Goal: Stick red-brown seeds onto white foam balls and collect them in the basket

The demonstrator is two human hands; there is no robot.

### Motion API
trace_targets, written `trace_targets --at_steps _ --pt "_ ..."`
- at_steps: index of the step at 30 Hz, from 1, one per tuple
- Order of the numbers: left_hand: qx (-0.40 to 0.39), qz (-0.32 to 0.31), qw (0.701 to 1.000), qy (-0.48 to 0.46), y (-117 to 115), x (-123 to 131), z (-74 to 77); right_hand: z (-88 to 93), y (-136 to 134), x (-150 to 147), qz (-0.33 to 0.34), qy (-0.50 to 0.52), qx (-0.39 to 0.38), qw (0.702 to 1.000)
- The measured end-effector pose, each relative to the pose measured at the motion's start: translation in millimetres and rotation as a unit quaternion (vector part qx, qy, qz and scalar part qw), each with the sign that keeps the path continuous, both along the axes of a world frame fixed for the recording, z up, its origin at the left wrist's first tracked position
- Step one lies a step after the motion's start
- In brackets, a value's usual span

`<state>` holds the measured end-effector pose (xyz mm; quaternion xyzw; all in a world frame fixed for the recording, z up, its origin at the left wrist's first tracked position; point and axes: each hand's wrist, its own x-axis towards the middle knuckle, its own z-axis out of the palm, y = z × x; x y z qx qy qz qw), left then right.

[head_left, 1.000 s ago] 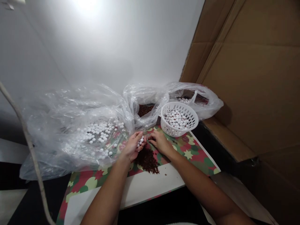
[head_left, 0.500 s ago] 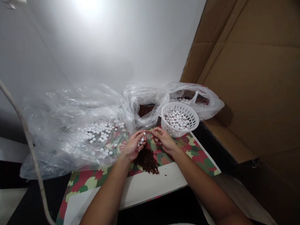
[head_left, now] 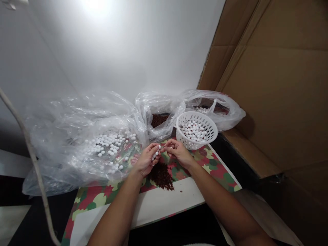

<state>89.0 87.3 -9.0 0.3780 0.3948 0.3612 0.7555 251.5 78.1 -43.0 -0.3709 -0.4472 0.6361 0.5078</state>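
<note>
Several small white balls [head_left: 155, 155] lie in the curled fingers of my left hand [head_left: 145, 161], one of them pinched at the fingertips. Close beside it, the fingers of my right hand [head_left: 178, 153] are pinched together near that ball; what they hold is too small to make out. Below both hands a heap of small dark reddish-brown pieces [head_left: 162, 176] rests on the patterned sheet [head_left: 94, 200]. To the right stands a white slotted basket [head_left: 196, 145] with many white balls inside, some with reddish bits among them.
A clear plastic bag [head_left: 64, 164] with many white balls spreads at the left. Behind my hands, another plastic bag [head_left: 143, 102] holds reddish-brown pieces. A third bag [head_left: 234, 116] sits behind the basket. Cardboard [head_left: 276, 102] stands at the right, and a pale cable [head_left: 33, 153] hangs at the left.
My right hand has moved slightly left, bringing its fingertips up to the ball at my left fingertips. The basket, bags and heap stay in place.
</note>
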Motion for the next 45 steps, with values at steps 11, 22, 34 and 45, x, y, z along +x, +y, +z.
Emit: trace_targets --at_steps 11,22,34,45 --pt "0.031 -0.025 0.999 0.004 -1 0 -2.0 0.1 -1 -2 -0.004 -0.037 0.017 0.999" --pt "-0.006 -0.021 0.999 -0.047 -1 0 -5.0 1.4 -6 -13 -0.141 -0.206 0.15 0.957" --pt "0.024 -0.016 1.0 0.0 -3 1 -4.2 11.1 -7 -11 -0.1 -0.239 0.208 0.943" --pt "-0.111 0.041 0.985 -0.124 8 -13 9.6 -6.5 3 -5 -0.038 -0.168 0.049 0.984"
